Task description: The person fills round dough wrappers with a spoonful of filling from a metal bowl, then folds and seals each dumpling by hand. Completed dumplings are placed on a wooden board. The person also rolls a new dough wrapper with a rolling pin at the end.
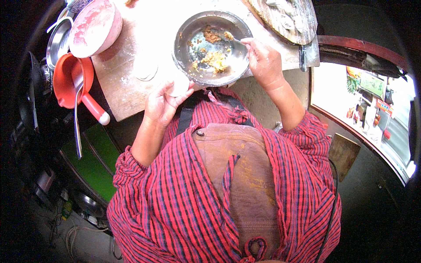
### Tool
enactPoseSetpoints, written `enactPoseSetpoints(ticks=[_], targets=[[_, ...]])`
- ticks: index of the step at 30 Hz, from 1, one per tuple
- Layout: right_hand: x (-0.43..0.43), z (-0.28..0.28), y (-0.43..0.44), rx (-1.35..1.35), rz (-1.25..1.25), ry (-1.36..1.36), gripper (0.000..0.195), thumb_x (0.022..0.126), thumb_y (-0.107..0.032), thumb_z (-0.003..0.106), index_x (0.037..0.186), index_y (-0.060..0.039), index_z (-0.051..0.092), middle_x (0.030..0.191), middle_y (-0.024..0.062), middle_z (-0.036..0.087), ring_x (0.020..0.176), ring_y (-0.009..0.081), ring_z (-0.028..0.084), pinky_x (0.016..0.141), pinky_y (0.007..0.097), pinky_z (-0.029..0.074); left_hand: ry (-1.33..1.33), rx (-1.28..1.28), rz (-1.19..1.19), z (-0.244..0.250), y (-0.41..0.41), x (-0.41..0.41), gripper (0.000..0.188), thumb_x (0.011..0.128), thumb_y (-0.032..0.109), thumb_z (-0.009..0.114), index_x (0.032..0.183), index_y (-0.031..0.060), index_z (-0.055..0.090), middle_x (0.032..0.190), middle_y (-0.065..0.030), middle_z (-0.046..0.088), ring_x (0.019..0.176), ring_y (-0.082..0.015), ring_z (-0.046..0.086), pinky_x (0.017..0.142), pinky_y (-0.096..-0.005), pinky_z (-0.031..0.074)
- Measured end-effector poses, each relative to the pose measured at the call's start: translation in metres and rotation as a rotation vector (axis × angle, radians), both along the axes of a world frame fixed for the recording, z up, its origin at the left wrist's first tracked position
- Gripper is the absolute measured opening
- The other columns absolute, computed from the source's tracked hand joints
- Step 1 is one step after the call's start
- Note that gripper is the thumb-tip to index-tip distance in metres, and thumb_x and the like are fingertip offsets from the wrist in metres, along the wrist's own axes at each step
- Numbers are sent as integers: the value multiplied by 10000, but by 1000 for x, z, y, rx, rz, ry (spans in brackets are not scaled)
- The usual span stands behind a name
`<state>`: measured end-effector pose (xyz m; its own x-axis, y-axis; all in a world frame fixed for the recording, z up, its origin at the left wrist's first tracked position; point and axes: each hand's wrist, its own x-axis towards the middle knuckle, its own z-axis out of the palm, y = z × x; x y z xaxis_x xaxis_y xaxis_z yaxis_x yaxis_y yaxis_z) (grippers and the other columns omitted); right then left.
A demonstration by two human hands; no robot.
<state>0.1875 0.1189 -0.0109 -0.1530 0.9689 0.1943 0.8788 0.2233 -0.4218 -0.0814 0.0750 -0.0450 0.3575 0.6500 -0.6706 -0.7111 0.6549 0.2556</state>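
A thin white dough wrapper [179, 86] lies across the fingers of my left hand [164, 103], just left of and below the bowl; glare washes out part of its outline. My right hand [265, 62] grips a metal spoon [237, 41] whose tip, loaded with filling, is inside a stainless steel bowl [178, 54]. Clumps of yellowish filling [215, 61] and a browner patch [210, 35] sit in the bowl. Another flat round wrapper [146, 73] rests on the floured table [121, 95], left of the bowl.
At upper right, a round wooden board [268, 19] bears several pale dumplings [286, 21], with a dark handle [302, 58] beneath its edge. To the left are a pink bowl [95, 29], a steel basin [54, 49] and a red dipper [70, 82] containing a long-handled metal utensil [77, 131].
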Motion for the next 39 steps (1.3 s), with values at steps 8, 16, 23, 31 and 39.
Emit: enactPoseSetpoints(ticks=[8, 16, 23, 31, 39], targets=[[-5, -6, -9, 36, 151, -35, 195, 736, -28, 531, 911, -74, 604, 781, 104, 598, 700, 276, 585, 603, 353, 475, -23, 11, -11, -3, -1, -1, 357, 854, 83, 430, 1165, -85, 383, 1114, -248, 510, 999, -420, 535, 821, -483, 497], [-12, -3, -5, 74, 133, 32, 174, 704, -33, 530, 868, -54, 585, 768, 111, 578, 695, 289, 580, 594, 370, 478, -36, 10, -13, -5, -2, -3, 350, 856, 75, 425, 1163, -87, 382, 1104, -253, 514, 999, -426, 532, 822, -486, 496], [-18, -8, -5, 28, 222, 43, 274, 714, 7, 520, 966, -75, 592, 733, 102, 565, 686, 272, 577, 601, 341, 473, -24, 20, -11, -4, -3, -4, 356, 859, 80, 418, 1169, -88, 374, 1112, -258, 508, 1007, -422, 529, 830, -483, 491], [-34, -22, 9, 28, 305, -63, 242, 688, -59, 524, 921, -40, 587, 779, 131, 586, 733, 291, 588, 653, 374, 484, 3, 13, -27, -3, -4, -2, 366, 866, 97, 409, 1177, -92, 369, 1124, -264, 502, 1008, -406, 535, 830, -476, 492], [-20, -12, -6, -5, 334, -34, 255, 666, -49, 539, 917, -44, 586, 782, 135, 584, 740, 294, 586, 644, 373, 487, -23, 40, -8, -3, -6, -6, 375, 863, 97, 414, 1183, -95, 369, 1122, -261, 506, 1012, -403, 535, 829, -471, 494]])
